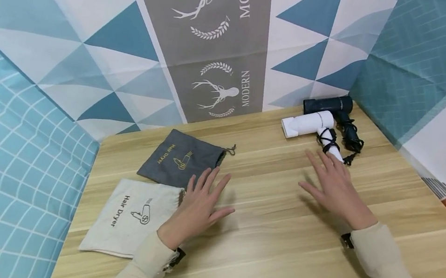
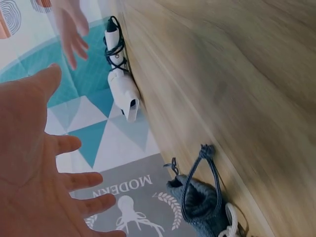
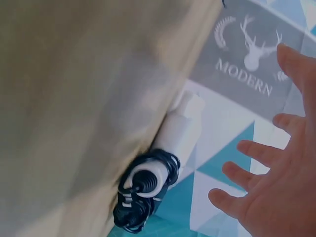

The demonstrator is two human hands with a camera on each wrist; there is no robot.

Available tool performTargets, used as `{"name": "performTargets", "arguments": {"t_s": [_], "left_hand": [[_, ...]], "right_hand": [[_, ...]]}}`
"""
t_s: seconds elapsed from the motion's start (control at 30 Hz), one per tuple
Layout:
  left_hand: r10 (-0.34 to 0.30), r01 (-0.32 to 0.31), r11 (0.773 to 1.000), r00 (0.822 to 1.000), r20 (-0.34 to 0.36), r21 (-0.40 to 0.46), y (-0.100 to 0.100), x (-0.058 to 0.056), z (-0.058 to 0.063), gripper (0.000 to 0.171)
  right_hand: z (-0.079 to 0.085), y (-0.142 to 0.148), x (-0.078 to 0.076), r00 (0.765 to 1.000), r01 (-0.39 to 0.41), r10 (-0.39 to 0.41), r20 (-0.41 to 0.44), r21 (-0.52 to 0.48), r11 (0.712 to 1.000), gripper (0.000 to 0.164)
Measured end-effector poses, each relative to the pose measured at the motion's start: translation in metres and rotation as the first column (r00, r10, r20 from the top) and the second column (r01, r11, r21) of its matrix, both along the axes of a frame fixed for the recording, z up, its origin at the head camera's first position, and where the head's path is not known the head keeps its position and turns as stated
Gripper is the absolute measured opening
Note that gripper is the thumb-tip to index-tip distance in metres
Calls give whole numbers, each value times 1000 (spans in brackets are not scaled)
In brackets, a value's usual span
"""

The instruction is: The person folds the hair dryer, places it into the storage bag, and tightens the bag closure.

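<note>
My left hand (image 1: 196,210) is spread over the table beside the white drawstring bag (image 1: 126,234), its fingers straight and holding nothing. Behind that bag lies a dark grey drawstring bag (image 1: 170,155), its mouth and cord (image 2: 206,153) facing right. Both bags lie flat and are printed "Hair Dryer". My right hand (image 1: 336,191), also spread with nothing in it, hovers just in front of the white hair dryer (image 1: 307,123), fingertips overlapping its handle in the head view. A black cord (image 3: 170,165) is wound round that handle. Behind it rests a black hair dryer (image 1: 326,104) with its cord bundled.
The wooden table (image 1: 259,247) meets a patterned wall covering (image 1: 230,83) at the back. A blue grid-patterned cloth (image 1: 16,168) hangs along the left side, and a teal panel (image 1: 423,66) stands at the right. The table's front edge runs below the right forearm.
</note>
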State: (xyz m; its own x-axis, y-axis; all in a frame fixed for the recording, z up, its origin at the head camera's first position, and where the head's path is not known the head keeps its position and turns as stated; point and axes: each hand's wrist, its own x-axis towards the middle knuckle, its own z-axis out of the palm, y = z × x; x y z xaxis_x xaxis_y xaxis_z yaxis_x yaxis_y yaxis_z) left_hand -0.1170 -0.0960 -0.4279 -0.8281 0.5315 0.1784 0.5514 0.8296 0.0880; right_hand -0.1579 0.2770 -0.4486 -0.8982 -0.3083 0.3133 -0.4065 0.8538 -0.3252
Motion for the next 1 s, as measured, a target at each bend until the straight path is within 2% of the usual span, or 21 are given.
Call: {"name": "performTargets", "arguments": {"t_s": [0.13, 0.4, 0.57, 0.67, 0.8, 1.0], "left_hand": [[3, -3, 1000, 1000, 6, 17, 2, -2, -1, 77], [-22, 23, 999, 999, -31, 29, 7, -5, -1, 73], [-27, 27, 999, 1000, -12, 27, 11, -5, -1, 69], [-44, 44, 999, 999, 5, 18, 14, -8, -3, 67], [-73, 72, 997, 997, 31, 12, 20, -13, -7, 66], [-98, 98, 995, 995, 21, -7, 34, -20, -7, 64]], "right_hand": [[6, 6, -19, 1000, 30, -30, -1, -11, 999, 84], [2, 25, -49, 989, 65, -61, 135, -25, 998, 76], [-5, 31, -58, 978, 67, -56, 200, -50, 997, 60], [-9, 33, -60, 983, 84, -72, 170, -64, 994, 50], [-14, 35, -64, 989, 128, -120, 81, -100, 987, 36], [-21, 44, -68, 985, 169, -173, -8, -173, 970, 17]]}}
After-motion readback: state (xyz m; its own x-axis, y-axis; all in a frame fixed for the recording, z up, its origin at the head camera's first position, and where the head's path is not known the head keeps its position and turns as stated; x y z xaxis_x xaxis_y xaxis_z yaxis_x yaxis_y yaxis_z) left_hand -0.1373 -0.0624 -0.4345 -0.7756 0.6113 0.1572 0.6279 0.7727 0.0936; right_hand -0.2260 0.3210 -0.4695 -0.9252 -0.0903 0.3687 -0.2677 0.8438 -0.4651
